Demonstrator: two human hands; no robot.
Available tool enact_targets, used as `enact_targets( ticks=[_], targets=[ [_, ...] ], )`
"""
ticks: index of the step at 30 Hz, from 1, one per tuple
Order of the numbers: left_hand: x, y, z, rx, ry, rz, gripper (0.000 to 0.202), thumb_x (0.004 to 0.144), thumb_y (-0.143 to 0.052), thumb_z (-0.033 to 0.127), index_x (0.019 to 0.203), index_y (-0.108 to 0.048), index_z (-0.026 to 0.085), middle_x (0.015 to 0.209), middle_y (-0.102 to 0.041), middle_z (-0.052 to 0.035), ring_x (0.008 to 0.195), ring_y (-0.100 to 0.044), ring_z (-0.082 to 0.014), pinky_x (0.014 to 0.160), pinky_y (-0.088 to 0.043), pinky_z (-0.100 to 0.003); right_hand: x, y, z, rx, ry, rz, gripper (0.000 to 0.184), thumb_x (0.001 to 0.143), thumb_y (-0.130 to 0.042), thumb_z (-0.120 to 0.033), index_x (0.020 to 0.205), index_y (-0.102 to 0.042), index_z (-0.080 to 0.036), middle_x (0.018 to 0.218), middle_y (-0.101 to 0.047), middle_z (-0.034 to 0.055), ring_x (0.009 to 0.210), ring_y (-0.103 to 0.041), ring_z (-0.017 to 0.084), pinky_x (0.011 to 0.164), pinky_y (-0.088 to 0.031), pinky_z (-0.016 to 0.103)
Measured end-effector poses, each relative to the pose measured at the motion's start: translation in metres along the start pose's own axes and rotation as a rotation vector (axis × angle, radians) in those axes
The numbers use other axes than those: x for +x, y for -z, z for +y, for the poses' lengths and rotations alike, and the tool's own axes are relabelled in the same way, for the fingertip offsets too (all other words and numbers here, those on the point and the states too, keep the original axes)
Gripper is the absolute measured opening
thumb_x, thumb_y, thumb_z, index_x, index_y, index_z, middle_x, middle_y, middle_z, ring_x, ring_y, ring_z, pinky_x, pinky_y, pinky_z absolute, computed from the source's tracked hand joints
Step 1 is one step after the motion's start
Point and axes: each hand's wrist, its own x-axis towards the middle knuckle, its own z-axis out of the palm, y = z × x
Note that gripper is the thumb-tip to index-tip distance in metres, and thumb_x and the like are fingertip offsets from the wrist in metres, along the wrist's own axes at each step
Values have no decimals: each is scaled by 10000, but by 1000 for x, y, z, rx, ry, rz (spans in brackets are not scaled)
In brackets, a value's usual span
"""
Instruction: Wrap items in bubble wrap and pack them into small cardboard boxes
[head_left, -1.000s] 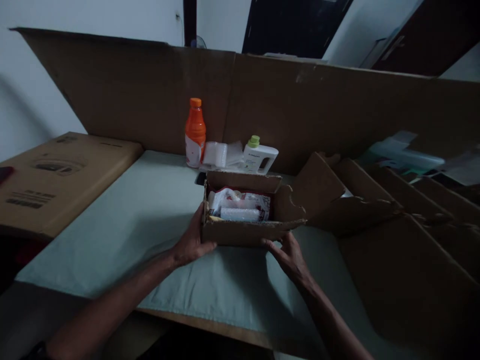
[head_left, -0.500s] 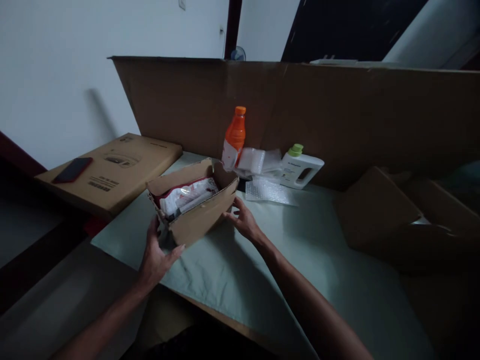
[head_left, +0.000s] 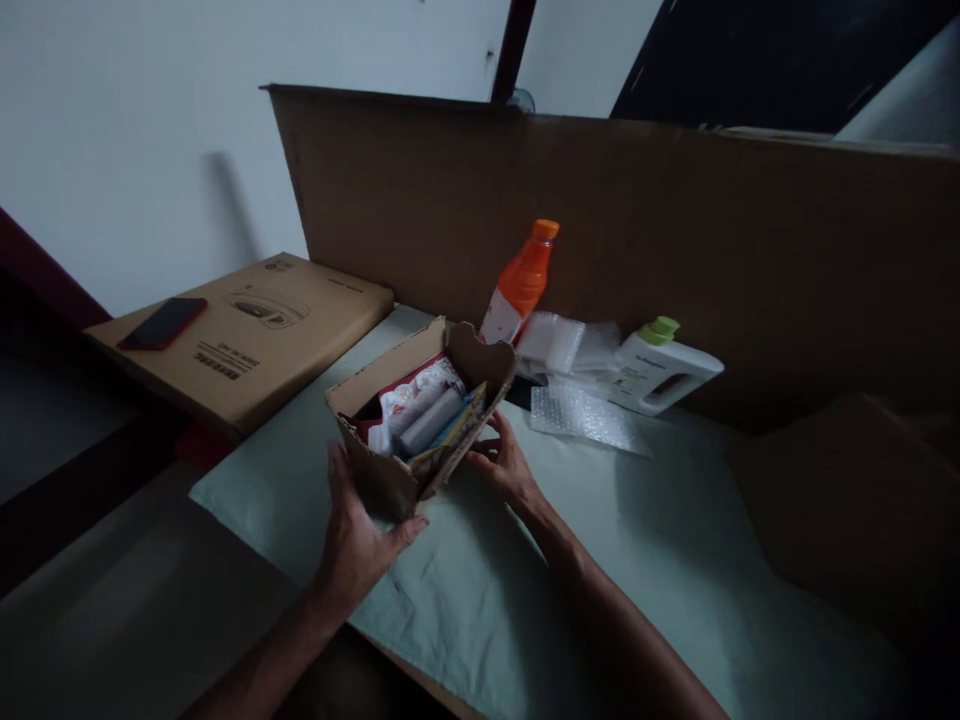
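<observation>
A small open cardboard box [head_left: 379, 478] is held between my two hands, tilted so that its inside shows. In it lie a white and red patterned packet [head_left: 421, 397], a grey roll-like item [head_left: 429, 424] and a flat blue and yellow packet [head_left: 457, 428]. My left hand [head_left: 360, 540] grips the near left end, its thumb along the lower edge. At the right side, my right hand [head_left: 506, 462] holds the box from beneath, some fingertips hidden behind it.
Behind the box stand an orange bottle [head_left: 523, 275], folded bubble wrap [head_left: 585, 420] and a white jug with a green cap [head_left: 664, 370]. A flat carton [head_left: 300, 310] bearing a phone [head_left: 163, 323] lies left. A cardboard panel [head_left: 420, 180] closes off the back; another box [head_left: 847, 490] sits right.
The small box has tipped and turned in my hands, bringing more of its contents into sight. The camera view has shifted, so the surroundings sit further right.
</observation>
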Motion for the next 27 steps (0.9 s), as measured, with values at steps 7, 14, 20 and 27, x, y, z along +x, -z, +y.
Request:
enact_targets(
  ticks=[7,14,20,27],
  targets=[
    [24,-4,4,54,45,54,1253,584,-851,313,1590,-126,133,1569,-337,-255,1456,-375,-419,1191,-341,-583,21,-15,-8,52,-13,-19,836,704,-715,-336,1471,-388,-280,1397,-526,111,858,-678,197,696,-591,353],
    [77,33,-23,90,-15,176,1194,560,-849,280,1566,-221,146,1551,-383,-216,1460,-383,-383,1215,-335,-521,84,-71,-26,127,5,-54,858,656,-714,-321,1456,-418,-222,1390,-518,143,869,-658,205,697,-584,354],
    [168,60,-45,87,-16,335,1219,568,-846,288,1571,-172,128,1621,-290,-213,1518,-299,-346,1272,-219,-473,162,-135,-77,171,186,-191,961,701,-717,-319,1558,-290,-226,1591,-345,164,1254,-560,331,916,-561,474],
    [263,50,-68,154,89,336,1238,575,-834,250,1588,-132,126,1647,-252,-202,1534,-272,-310,1269,-236,-421,122,-164,-31,-173,298,-223,695,692,-727,-175,1369,-569,-197,1577,-401,159,1455,-390,342,1189,-344,536]
  ],
)
